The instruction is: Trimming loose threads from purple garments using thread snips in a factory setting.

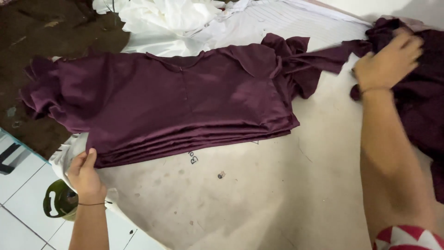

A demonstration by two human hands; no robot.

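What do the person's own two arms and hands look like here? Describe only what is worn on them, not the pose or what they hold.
Both forearms are bare. The left hand has a thin dark band, like a string or hair tie, around the wrist. The right hand also shows a thin dark band at the wrist. By the right upper arm, a red sleeve with white triangular patterning shows. No gloves or rings can be made out.
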